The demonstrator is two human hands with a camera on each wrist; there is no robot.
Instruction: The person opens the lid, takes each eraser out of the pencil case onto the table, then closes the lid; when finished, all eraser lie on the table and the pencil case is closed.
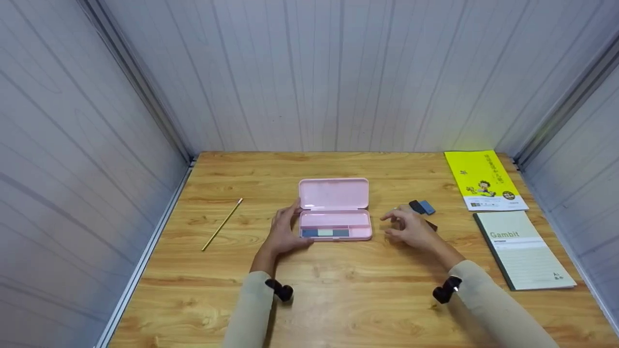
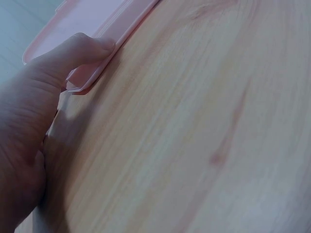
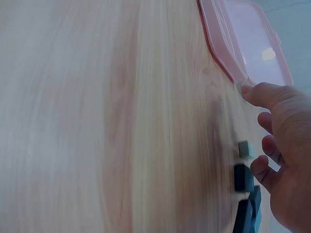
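Note:
A pink pencil case (image 1: 334,195) lies open on the table with its lid tilted back. Along its front compartment sit a blue block (image 1: 310,233), a pale green block (image 1: 325,232) and a grey-green block (image 1: 341,233), eraser-like in shape. My left hand (image 1: 286,231) grips the case's left end, thumb at the front edge. To the right of the case, my right hand (image 1: 411,228) hovers with loosely bent fingers, holding nothing. Beside it lie a black block (image 1: 416,207), a blue block (image 1: 427,207) and a small pale green block (image 3: 246,149). Another dark block (image 3: 243,177) is partly hidden in the head view.
A gold pencil (image 1: 222,224) lies at the left of the wooden table (image 1: 338,299). At the right are a yellow booklet (image 1: 483,179) and a pale green notebook (image 1: 524,253). Pale panel walls (image 1: 309,77) enclose the back and sides.

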